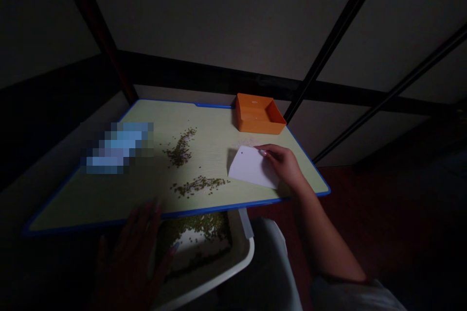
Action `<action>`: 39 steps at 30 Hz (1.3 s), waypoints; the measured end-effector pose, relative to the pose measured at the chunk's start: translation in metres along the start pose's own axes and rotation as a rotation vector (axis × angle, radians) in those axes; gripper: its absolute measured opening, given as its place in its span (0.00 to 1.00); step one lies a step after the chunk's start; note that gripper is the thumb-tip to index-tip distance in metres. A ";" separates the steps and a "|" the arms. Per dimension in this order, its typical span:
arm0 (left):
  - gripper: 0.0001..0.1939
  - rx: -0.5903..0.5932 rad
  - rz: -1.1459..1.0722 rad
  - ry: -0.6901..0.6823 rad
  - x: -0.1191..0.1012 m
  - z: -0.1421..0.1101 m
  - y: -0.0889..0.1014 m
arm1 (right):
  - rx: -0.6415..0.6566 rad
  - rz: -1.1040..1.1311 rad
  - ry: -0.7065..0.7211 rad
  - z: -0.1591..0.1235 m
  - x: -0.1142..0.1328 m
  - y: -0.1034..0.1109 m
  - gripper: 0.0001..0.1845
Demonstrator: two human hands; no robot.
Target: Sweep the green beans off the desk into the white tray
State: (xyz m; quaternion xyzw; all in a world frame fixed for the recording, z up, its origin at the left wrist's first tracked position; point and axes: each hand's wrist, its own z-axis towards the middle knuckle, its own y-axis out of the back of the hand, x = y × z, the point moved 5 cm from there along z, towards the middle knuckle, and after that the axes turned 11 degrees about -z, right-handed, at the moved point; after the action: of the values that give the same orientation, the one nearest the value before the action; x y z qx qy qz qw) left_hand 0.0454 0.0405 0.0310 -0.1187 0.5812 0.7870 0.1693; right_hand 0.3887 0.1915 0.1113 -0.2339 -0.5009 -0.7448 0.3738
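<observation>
My right hand (283,163) pinches the upper right edge of a flat white scraper (250,167) with a small hole near one corner. The scraper's lower edge is at the pale green tabletop (215,121), right of two loose piles of small greenish-brown grains. The farther pile (180,149) runs slantwise; the nearer pile (200,185) stretches sideways. In deep shadow at the table's near edge, my left hand (136,248) has its fingers spread and appears to hold nothing. It lies beside a white basin (245,260) of similar grains, partly under the table.
An orange open box (260,126) stands at the table's back right corner, with faint pale bits (246,141) in front of it. A blurred-out bright object (118,148) lies on the left. Blue trim (226,208) edges the table, and panelled walls rise behind.
</observation>
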 end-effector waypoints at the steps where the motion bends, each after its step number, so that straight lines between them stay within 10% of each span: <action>1: 0.34 0.000 0.009 -0.010 0.003 0.000 -0.001 | 0.010 0.005 0.004 0.002 0.001 -0.002 0.12; 39: 0.37 0.048 0.053 -0.062 0.025 -0.001 -0.012 | 0.199 0.026 -0.035 -0.047 0.032 -0.020 0.13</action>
State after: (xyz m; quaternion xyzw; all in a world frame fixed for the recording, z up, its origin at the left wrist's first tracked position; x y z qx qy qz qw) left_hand 0.0271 0.0460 0.0111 -0.0747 0.5974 0.7804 0.1689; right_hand 0.3543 0.1424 0.1050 -0.2150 -0.5758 -0.6820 0.3963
